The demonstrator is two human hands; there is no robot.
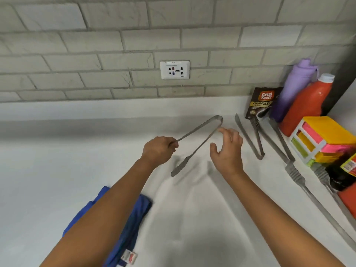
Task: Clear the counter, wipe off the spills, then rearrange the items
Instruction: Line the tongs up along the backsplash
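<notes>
My left hand (159, 149) pinches the end of one arm of a pair of steel tongs (200, 139) and holds it above the white counter (57, 170). The tongs' bend points toward the wall, and the other arm hangs down to the front. My right hand (227, 151) hovers just right of the tongs with spread, relaxed fingers, its fingertips close to the bend. A folded blue cloth (133, 214) lies on the counter under my left forearm.
A second pair of tongs (250, 135) and two longer ones (300, 180) lie to the right. Against the wall stand a coffee granules pouch (262, 103), a purple bottle (294, 89) and an orange bottle (308, 105). A colourful small drawer unit (323, 139) sits at the right edge. A wall socket (174, 69) is behind.
</notes>
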